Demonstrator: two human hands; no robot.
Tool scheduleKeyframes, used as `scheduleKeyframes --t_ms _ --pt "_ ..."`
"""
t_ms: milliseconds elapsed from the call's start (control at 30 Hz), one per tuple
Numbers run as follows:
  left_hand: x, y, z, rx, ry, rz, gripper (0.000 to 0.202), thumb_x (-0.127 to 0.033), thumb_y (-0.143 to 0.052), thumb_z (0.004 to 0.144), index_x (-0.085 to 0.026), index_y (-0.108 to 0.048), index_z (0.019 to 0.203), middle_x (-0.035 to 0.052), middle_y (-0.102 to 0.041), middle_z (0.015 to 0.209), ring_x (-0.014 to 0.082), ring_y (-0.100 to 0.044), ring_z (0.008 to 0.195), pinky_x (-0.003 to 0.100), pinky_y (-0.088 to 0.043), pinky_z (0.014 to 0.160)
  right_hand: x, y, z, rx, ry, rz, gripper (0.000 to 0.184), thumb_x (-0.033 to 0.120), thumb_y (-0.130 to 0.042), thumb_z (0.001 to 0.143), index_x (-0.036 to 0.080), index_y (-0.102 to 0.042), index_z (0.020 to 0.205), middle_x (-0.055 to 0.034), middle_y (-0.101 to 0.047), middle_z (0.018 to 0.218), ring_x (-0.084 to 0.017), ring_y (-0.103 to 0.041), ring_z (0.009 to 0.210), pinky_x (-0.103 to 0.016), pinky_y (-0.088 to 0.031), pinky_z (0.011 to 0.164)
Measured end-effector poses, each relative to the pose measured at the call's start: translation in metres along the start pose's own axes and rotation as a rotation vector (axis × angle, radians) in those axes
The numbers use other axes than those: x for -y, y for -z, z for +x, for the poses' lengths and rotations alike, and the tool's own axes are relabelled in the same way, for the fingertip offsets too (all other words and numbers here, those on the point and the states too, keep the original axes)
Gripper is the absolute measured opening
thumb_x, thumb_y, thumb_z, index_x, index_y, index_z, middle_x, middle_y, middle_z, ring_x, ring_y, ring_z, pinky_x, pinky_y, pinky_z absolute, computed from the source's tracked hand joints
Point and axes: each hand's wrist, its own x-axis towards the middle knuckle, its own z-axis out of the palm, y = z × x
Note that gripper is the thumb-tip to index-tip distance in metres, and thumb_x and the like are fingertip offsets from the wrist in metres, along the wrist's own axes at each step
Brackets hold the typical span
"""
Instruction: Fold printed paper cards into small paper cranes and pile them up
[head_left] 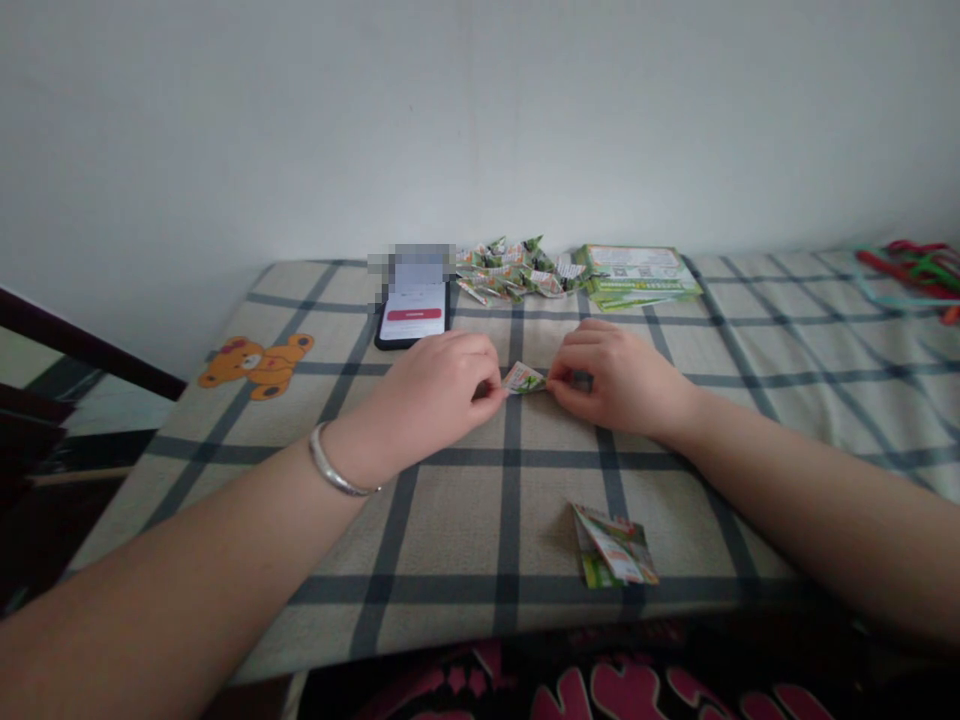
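Between my two hands is a small piece of folded printed paper, white and green, just above or on the checked cloth. My left hand, with a silver bangle on the wrist, pinches its left end. The right end is pinched by the fingertips of my right hand. Nearer to me lies another printed paper, partly folded, with a flap across it. Behind my hands is a pile of folded paper pieces in the same print. A stack of flat printed papers sits right of the pile.
A phone with a lit screen lies at the back left. An orange bear cutout is on the checked tablecloth at the left. Red and green items rest at the far right. A white wall stands behind the table.
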Motion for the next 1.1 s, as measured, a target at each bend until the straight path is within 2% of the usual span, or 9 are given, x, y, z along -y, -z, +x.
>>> scheduleKeyframes --t_ms 133,267,467,600,833,933,1100 --pt "0.001 -0.001 0.001 0.002 -0.013 -0.006 0.013 -0.021 -0.062 0.085 -0.015 -0.066 0.074 0.0042 -0.067 0.084 0.0199 -0.062 0.086 0.036 -0.049 0.081 -0.004 -0.004 -0.001 -0.038 0.078 0.01 0.012 0.017 -0.056 0.084 0.015 -0.068 0.082 -0.0059 -0.063 0.078 -0.02 -0.055 0.078 -0.031 -0.041 0.073" --pt "0.002 0.0 0.0 0.017 -0.034 0.011 0.013 -0.022 -0.062 0.087 -0.016 -0.069 0.077 0.0037 -0.07 0.087 0.02 -0.063 0.087 0.037 -0.049 0.084 -0.006 -0.006 -0.002 -0.035 0.109 0.029 0.014 0.022 -0.058 0.088 0.016 -0.071 0.089 -0.0062 -0.065 0.083 -0.02 -0.056 0.081 -0.032 -0.041 0.075" --pt "0.002 0.0 0.0 0.018 -0.01 0.012 0.016 -0.022 -0.058 0.088 -0.016 -0.068 0.076 0.0041 -0.07 0.084 0.0202 -0.063 0.086 0.037 -0.049 0.084 0.001 -0.004 -0.001 0.006 0.015 0.036 0.018 0.023 -0.057 0.091 0.015 -0.072 0.083 -0.0057 -0.063 0.075 -0.019 -0.055 0.076 -0.031 -0.039 0.071" --pt "0.001 0.0 0.0 0.004 -0.005 0.013 0.015 -0.022 -0.058 0.086 -0.016 -0.067 0.075 0.0047 -0.07 0.085 0.0205 -0.063 0.086 0.037 -0.049 0.083 0.004 -0.004 0.0 0.046 -0.046 0.13 0.019 0.022 -0.056 0.091 0.015 -0.07 0.08 -0.0046 -0.063 0.075 -0.016 -0.055 0.074 -0.028 -0.04 0.07" --pt "-0.001 -0.001 -0.001 0.002 -0.01 0.026 0.015 -0.021 -0.058 0.086 -0.017 -0.067 0.076 0.0046 -0.07 0.084 0.0207 -0.063 0.086 0.037 -0.05 0.083 0.003 -0.008 -0.001 0.024 0.004 0.116 0.014 0.026 -0.061 0.088 0.017 -0.071 0.084 -0.0034 -0.061 0.074 -0.016 -0.053 0.074 -0.028 -0.038 0.069" --pt "-0.002 -0.001 -0.001 -0.001 0.0 0.026 0.015 -0.022 -0.058 0.086 -0.016 -0.067 0.075 0.0055 -0.07 0.084 0.021 -0.063 0.087 0.037 -0.05 0.083 0.006 -0.009 0.001 0.044 -0.034 0.152 0.018 0.023 -0.059 0.089 0.016 -0.07 0.076 -0.0032 -0.06 0.073 -0.015 -0.052 0.072 -0.027 -0.037 0.068" --pt "-0.003 -0.002 0.0 -0.016 0.02 0.023 0.022 -0.025 -0.056 0.09 -0.015 -0.066 0.073 0.0065 -0.07 0.084 0.0211 -0.063 0.088 0.038 -0.05 0.085 0.004 -0.011 0.005 0.039 -0.115 0.284 0.016 0.021 -0.06 0.087 0.016 -0.066 0.073 -0.0007 -0.06 0.07 -0.013 -0.052 0.069 -0.025 -0.037 0.066"
